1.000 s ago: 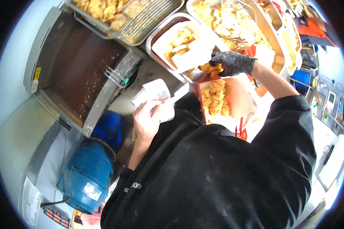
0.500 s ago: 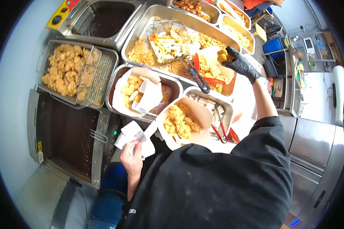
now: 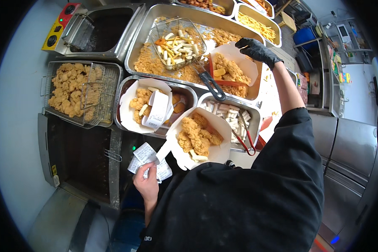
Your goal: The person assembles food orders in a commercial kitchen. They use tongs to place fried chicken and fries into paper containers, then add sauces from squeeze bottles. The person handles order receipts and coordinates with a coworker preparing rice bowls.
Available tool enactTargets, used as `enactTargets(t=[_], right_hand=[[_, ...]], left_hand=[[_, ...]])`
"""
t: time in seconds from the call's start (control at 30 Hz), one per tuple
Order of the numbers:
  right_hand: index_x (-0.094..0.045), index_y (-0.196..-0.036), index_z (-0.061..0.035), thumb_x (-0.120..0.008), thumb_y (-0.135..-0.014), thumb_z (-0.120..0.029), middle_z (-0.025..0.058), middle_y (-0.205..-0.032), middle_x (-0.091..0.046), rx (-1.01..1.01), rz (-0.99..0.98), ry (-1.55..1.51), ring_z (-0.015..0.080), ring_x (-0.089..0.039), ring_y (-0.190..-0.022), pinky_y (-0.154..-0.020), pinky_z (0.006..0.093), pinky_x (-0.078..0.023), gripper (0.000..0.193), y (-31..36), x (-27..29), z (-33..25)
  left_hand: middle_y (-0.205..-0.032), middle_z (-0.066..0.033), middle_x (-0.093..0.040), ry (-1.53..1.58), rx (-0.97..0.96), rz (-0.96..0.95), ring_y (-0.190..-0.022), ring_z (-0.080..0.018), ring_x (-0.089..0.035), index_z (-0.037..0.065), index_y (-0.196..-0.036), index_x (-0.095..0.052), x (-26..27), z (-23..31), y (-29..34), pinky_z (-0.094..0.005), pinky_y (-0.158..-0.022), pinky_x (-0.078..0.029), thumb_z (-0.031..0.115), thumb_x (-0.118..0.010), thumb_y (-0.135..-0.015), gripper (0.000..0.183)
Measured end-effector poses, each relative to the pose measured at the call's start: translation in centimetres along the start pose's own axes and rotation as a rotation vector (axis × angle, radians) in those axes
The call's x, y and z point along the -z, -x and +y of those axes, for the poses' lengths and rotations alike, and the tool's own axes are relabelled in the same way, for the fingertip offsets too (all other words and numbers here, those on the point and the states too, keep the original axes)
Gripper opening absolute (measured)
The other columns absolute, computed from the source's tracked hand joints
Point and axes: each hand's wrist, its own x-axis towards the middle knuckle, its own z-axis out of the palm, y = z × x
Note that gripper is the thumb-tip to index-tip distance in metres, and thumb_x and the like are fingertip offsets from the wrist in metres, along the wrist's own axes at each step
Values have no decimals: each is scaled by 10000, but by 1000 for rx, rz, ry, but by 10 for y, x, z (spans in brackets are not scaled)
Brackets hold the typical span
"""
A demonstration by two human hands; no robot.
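Note:
My bare left hand (image 3: 146, 182) is closed on printed paper receipts (image 3: 146, 154), pinched between thumb and fingers. A flap of the near white carton (image 3: 219, 124) reaches down to those fingertips; whether they grip it too, I cannot tell. That carton holds fried chicken pieces (image 3: 193, 136) and pale sticks. My right hand (image 3: 259, 51), in a black glove, hovers by the upper edge of a red-and-white carton (image 3: 244, 66). Its fingers are stretched out and nothing shows in them. Fried pieces (image 3: 227, 69) lie inside that carton, which sits in a large crumb-filled metal tray (image 3: 132, 54).
A wire basket with a black handle (image 3: 211, 86) lies in the large tray. Red-handled tongs (image 3: 248, 143) rest on a pan of pale sticks (image 3: 229, 111). Another filled carton (image 3: 129, 98) carries a receipt. Fryers (image 3: 109, 27) and a basket of fried chicken (image 3: 73, 88) stand left.
My right hand has let go of the fried piece it held, and its fingers have straightened above the red-and-white carton. My left hand still holds the receipts. The view has shifted slightly.

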Motion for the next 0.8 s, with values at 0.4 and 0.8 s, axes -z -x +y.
enactTargets(t=[0.4,0.8], right_hand=[[-553,-1340,-119,-654,-824,-99,194,-1254,-618,209,-268,595,353,-590,-1163,-966,433,-487,526,-170,-116,-130],[-628,-1128,-63,-651,-758,-46,209,-1065,-647,438,-240,709,390,-627,-1037,-882,444,-512,371,-221,-167,-79]], left_hand=[[-800,-108,-706,-67,18,46,-742,-196,-685,-13,-877,-696,0,-1,7,-288,-672,-518,-45,-724,-779,107],[-845,-108,-711,-35,172,119,-803,-178,-672,-25,-891,-696,4,-12,14,-284,-740,-516,-61,-709,-773,124]])
